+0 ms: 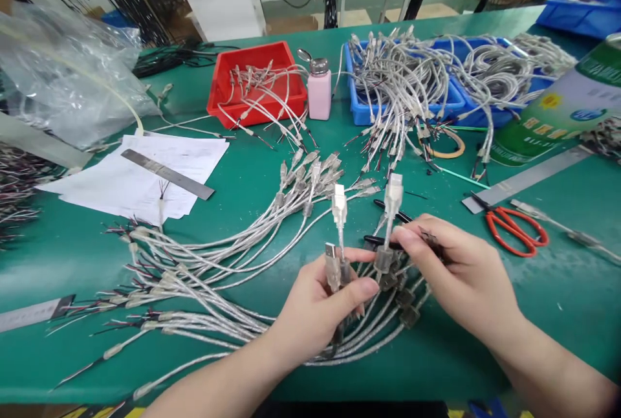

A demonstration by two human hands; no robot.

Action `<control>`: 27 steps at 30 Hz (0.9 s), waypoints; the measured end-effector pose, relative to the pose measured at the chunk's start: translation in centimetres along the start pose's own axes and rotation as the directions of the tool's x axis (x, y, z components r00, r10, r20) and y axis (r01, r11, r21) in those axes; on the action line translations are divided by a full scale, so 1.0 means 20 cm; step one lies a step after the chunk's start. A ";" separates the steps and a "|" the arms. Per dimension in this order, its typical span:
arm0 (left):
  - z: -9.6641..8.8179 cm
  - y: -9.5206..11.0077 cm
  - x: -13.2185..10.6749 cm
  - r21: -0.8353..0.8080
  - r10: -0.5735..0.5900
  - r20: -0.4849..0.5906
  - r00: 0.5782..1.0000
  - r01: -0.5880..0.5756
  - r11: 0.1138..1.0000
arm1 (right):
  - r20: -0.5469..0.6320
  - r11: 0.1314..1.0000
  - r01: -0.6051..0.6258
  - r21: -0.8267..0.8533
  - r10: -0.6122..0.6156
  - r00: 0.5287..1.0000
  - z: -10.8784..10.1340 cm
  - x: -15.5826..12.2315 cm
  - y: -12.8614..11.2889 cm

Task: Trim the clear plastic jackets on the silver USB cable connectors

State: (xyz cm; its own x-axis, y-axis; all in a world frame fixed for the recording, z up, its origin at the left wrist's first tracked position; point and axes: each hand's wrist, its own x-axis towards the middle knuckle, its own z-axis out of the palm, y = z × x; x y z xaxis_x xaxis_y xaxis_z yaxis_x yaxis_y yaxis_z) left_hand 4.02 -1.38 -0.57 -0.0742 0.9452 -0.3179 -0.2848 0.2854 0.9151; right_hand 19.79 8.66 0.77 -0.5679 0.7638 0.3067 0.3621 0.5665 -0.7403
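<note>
Left hand (315, 301) pinched on two cables (339, 237), right hand (460, 275) pinched on a third (392, 201), fingertips partly hidden among cable bundle (204, 275).

Translucent, glossy plastic sheathes the cables (218, 256) fanned over the matt green table (572, 288), their plugs (339, 201) clear plastic tipped with bright metal. Near the left edge, matt white paper (130, 178) under a brushed steel ruler (167, 174). At the right edge, scissors (509, 227) with shiny red plastic handles. Towards the far edge, a smooth red plastic tray (257, 59) and a pink bottle (319, 91) with a polished metal cap.
</note>
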 end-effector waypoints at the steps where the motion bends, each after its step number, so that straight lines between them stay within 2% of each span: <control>1: 0.00 0.00 0.00 0.001 -0.001 0.009 1.000 0.001 1.000 | -0.055 0.999 0.023 -0.040 -0.025 0.998 -0.01 0.00 0.00; 4: 0.01 0.00 -0.02 0.029 0.013 0.025 1.000 -0.013 1.000 | -0.216 0.988 0.052 -0.144 -0.082 0.973 -0.03 0.01 0.00; 6: 0.01 0.00 -0.02 0.061 0.029 0.053 0.998 -0.032 0.998 | -0.213 0.996 0.009 -0.091 -0.028 0.977 -0.04 0.02 0.00; 7: 0.01 0.00 -0.02 0.082 0.031 0.072 0.997 -0.037 0.996 | -0.151 0.999 -0.024 -0.027 0.019 0.988 -0.05 0.03 0.00; 9: 0.01 -0.01 -0.03 0.138 0.021 0.128 0.992 -0.038 0.990 | 0.075 0.987 -0.096 0.130 0.087 0.993 -0.05 0.04 0.00; 10: 0.02 -0.01 -0.03 0.171 0.014 0.166 0.986 -0.043 0.984 | 0.208 0.968 -0.140 0.209 0.096 0.974 -0.05 0.04 -0.01; 12: 0.03 -0.01 -0.03 0.250 0.001 0.254 0.967 -0.066 0.966 | 0.425 0.906 -0.249 0.343 0.086 0.901 -0.03 0.03 -0.01; 14: 0.04 0.00 -0.02 0.331 0.007 0.311 0.950 -0.115 0.937 | 0.524 0.832 -0.352 0.430 0.087 0.847 -0.01 0.02 -0.01; 16: 0.05 0.01 -0.02 0.378 0.050 0.271 0.961 -0.154 0.913 | 0.519 0.775 -0.397 0.492 0.106 0.848 0.00 0.01 0.00; 19: 0.03 0.06 -0.03 0.390 0.137 0.046 0.990 -0.144 0.909 | 0.403 0.712 -0.394 0.582 0.168 0.900 0.00 0.01 0.02; 21: 0.00 0.10 -0.05 0.400 0.167 -0.084 0.982 -0.120 0.909 | 0.352 0.640 -0.410 0.650 0.224 0.909 -0.01 0.02 0.03; 23: -0.02 0.14 -0.07 0.351 0.139 -0.119 0.983 -0.089 0.932 | 0.337 0.553 -0.420 0.719 0.251 0.907 -0.02 0.04 0.04; 25: -0.03 0.19 -0.09 0.253 0.066 -0.092 0.994 -0.041 0.967 | 0.321 0.484 -0.408 0.774 0.255 0.912 -0.02 0.05 0.04; 27: -0.02 0.22 -0.10 0.230 0.013 -0.057 0.998 0.001 0.973 | 0.303 0.448 -0.391 0.804 0.257 0.918 -0.03 0.05 0.03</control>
State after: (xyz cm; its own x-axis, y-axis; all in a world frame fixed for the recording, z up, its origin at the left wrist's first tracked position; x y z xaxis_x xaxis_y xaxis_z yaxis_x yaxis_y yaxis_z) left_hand 2.58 -2.00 4.03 -0.1324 0.9382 -0.3198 -0.0578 0.3147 0.9474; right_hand 19.83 9.97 1.01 -0.6522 0.7527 -0.0899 -0.2098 -0.2932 -0.9328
